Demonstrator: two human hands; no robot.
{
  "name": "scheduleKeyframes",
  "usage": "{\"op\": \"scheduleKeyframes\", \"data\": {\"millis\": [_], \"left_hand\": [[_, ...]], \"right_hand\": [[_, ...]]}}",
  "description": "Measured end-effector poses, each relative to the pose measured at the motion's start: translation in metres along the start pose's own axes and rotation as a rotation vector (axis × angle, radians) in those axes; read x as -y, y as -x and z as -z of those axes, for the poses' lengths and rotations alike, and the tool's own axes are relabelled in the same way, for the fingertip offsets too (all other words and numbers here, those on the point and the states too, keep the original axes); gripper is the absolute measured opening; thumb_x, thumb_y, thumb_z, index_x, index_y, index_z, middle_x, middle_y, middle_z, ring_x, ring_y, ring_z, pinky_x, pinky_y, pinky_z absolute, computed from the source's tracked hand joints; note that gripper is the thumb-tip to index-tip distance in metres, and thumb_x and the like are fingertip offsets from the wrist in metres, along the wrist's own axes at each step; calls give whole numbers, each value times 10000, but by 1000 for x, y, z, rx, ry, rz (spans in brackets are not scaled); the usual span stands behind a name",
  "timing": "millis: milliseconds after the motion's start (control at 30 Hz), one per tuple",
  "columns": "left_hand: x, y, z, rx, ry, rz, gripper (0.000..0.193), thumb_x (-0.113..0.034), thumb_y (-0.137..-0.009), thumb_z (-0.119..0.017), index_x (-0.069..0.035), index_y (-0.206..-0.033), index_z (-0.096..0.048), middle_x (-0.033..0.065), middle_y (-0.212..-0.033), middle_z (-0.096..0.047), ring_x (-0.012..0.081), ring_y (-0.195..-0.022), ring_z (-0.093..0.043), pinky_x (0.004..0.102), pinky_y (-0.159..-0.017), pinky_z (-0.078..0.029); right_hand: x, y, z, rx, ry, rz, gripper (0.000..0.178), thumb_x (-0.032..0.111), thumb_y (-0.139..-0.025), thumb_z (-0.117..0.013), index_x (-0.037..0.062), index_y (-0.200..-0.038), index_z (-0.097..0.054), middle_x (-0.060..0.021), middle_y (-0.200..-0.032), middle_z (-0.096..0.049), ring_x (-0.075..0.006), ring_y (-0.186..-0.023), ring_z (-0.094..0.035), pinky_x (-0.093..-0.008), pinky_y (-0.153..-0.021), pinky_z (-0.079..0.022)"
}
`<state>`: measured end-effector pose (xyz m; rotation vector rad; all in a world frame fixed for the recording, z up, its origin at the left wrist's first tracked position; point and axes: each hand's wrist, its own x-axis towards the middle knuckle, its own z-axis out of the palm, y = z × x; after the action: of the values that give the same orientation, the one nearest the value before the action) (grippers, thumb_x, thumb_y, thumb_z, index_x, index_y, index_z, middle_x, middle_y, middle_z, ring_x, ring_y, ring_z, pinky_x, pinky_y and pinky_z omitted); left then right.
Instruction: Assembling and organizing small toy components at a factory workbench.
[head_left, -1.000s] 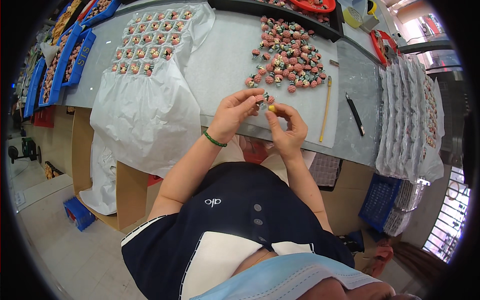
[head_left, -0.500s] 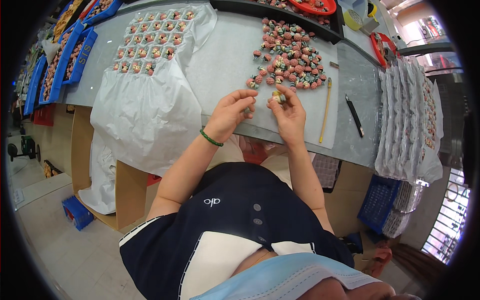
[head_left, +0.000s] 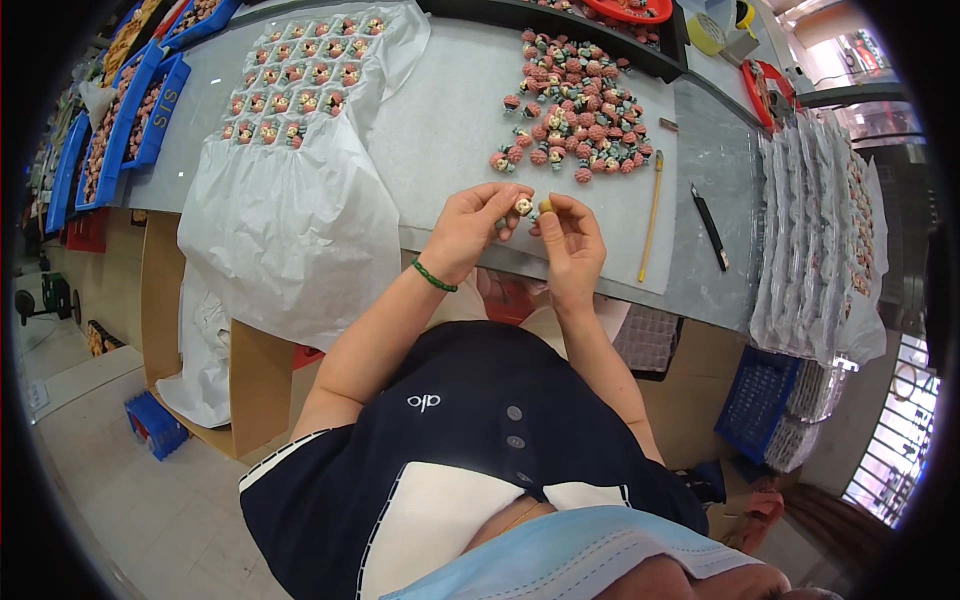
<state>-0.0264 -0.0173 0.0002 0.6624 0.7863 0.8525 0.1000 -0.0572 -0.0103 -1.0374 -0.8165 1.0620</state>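
Note:
My left hand (head_left: 474, 228), with a green beaded bracelet at its wrist, pinches a small painted figurine (head_left: 523, 206) with a pale face. Just to its right, my right hand (head_left: 574, 240) is closed on a small yellowish piece (head_left: 545, 206) between thumb and fingertips; its exact kind is too small to tell. The two hands nearly touch over the table's near edge. Beyond them lies a loose pile of pink-and-green figurines (head_left: 596, 118) on white sheeting (head_left: 440, 120).
A white compartment tray (head_left: 258, 88) holding rows of figurines sits at left on thin paper. To the right lie a thin yellow stick (head_left: 651, 215) and a black pen-like tool (head_left: 709, 228). Stacked clear trays (head_left: 800, 240) stand at the far right, blue bins (head_left: 160, 110) at the far left.
The figurine has passed from my right hand to my left. My hands have come closer together, and the yellowish piece now shows in my right fingertips.

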Motion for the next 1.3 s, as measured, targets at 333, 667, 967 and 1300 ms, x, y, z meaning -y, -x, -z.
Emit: {"op": "scheduleKeyframes", "data": {"millis": [333,667,967,1300], "left_hand": [[4,-3,2,18,-119,-16,242,-175,-880,-477,2,-1024,-557,-9,-810,-529,46,-677,-452,180,-589,-390],[0,0,5,128,27,-53,248,-108,-840,-529,-6,-1066,-520,28,-960,-553,75,-843,-508,212,-709,-425],[-8,3,3,187,220,19,337,-69,-844,-499,-16,-1166,-415,79,-1032,-539,141,-972,-504,281,-835,-416],[-7,13,19,16,-361,-201,279,-53,-838,-508,31,-1104,-495,102,-1008,-570,124,-841,-565,231,-713,-474]], "right_hand": [[-2,1,8,83,-10,-129,130,39,-814,-561,-44,-913,-541,-89,-790,-577,-138,-680,-579,-239,-629,-493],[-2,0,13,147,139,144,259,-72,-760,-579,-48,-1008,-511,-93,-994,-522,-131,-865,-538,-216,-739,-455],[8,-7,24,168,251,158,229,-38,-769,-585,-37,-992,-536,-76,-958,-535,-115,-839,-529,-216,-728,-441],[21,-9,-6,344,332,83,98,23,-772,-596,-18,-861,-593,-68,-831,-574,-123,-722,-570,-210,-651,-457]]}}
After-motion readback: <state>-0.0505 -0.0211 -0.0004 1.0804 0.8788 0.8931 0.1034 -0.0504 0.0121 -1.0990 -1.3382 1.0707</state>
